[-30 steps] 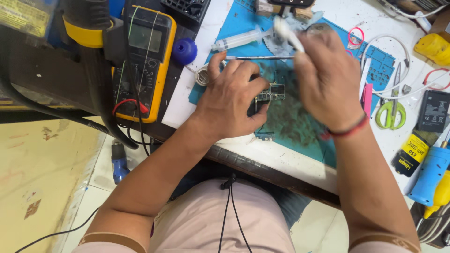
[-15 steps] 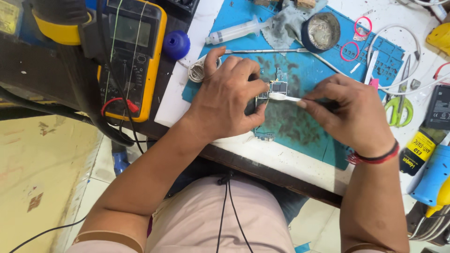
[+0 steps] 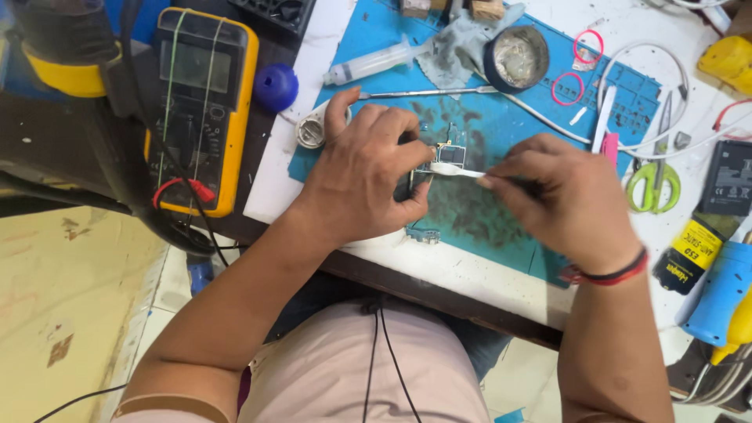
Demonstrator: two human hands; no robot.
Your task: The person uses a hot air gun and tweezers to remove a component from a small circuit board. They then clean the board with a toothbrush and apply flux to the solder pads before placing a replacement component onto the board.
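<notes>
My left hand (image 3: 362,176) presses a small dark circuit board (image 3: 448,151) down on the blue work mat (image 3: 501,219), fingers curled around it. My right hand (image 3: 565,200) pinches a thin white brush (image 3: 453,169) whose pale tip lies across the board, right beside my left fingertips. The board is mostly hidden under my left fingers. A second small board piece (image 3: 424,233) lies on the mat just below my left hand.
A yellow multimeter (image 3: 202,102) stands at the left. A syringe (image 3: 368,64), grey rag (image 3: 458,48), round tin (image 3: 516,57), tweezers (image 3: 427,93), green scissors (image 3: 654,176), pink rings (image 3: 587,47), white cable (image 3: 642,55) and a blue tool (image 3: 721,294) crowd the bench.
My right hand came down from the round tin at the back with the white brush and now holds its tip against the board. My left hand has stayed on the board.
</notes>
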